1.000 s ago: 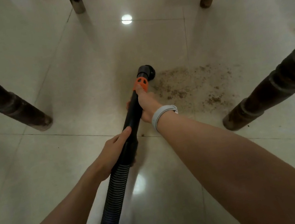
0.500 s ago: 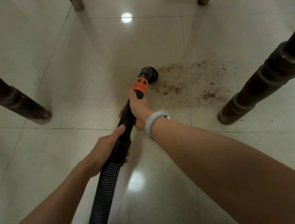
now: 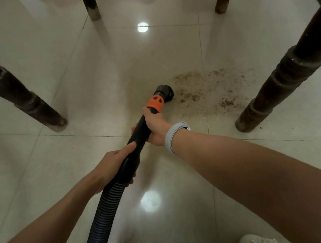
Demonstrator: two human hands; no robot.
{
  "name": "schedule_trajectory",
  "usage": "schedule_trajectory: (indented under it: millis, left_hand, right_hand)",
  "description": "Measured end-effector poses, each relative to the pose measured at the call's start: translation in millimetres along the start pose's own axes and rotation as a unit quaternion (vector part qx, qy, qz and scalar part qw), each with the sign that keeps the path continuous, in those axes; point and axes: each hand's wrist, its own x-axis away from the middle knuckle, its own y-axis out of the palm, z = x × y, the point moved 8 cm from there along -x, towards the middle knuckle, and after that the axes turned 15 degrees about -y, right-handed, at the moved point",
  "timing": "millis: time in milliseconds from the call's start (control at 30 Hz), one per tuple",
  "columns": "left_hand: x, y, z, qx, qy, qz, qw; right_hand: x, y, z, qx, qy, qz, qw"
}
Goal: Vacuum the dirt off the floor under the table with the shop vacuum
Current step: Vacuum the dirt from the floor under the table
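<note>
Holding the black vacuum wand [image 3: 139, 129] tight, right hand [image 3: 156, 126] up front and left hand [image 3: 111, 164] behind, the person puts the brush nozzle [image 3: 164, 91] beside the dirt [image 3: 205, 89], mostly left on the floor [image 3: 84, 81] near the right table leg [image 3: 277, 83].

— What do you have on the head view?

— I see both hands on the vacuum wand [image 3: 139, 132]. The right hand [image 3: 157, 126] grips it just behind the orange collar [image 3: 156, 103]; the left hand [image 3: 113, 168] holds the black cuff where the ribbed hose [image 3: 100, 224] begins.

— And the nozzle?

— The round brush nozzle [image 3: 164, 91] sits on the tiled floor [image 3: 85, 91] just ahead of the right hand. A patch of brown dirt [image 3: 203, 92] spreads to the right of it, touching its edge.

— Anything around the hands?

— I see a dark table leg [image 3: 283, 82] beyond the dirt on the right, another leg [image 3: 9, 85] to the left of the hands. A grey wristband [image 3: 172, 136] circles the right wrist.
</note>
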Motion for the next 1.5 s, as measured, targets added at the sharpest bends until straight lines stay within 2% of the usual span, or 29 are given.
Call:
schedule_trajectory:
  millis: [200,433,767,1333,1400,1500]
  left_hand:
    - [5,-9,-5,-0.060,0.003,-0.003,0.998]
    - [3,-12,-26,-0.110,-0.057,-0.060,0.991]
    - [4,-14,-38,-0.127,-0.087,-0.068,0.986]
    - [-30,48,19,-0.211,-0.023,-0.105,0.971]
    - [-34,55,25,-0.222,-0.016,-0.097,0.970]
    - [-39,64,35,-0.249,0.007,-0.045,0.967]
  right_hand:
    - [16,-8,18,-0.028,0.006,0.025,0.999]
    - [34,-9,40,-0.047,0.032,0.036,0.998]
    - [46,-17,55,-0.034,0.047,0.050,0.997]
    - [49,-102,15,-0.061,0.023,0.152,0.986]
    - [49,-111,13,-0.066,0.019,0.159,0.985]
    - [49,-125,7,-0.062,0.008,0.181,0.981]
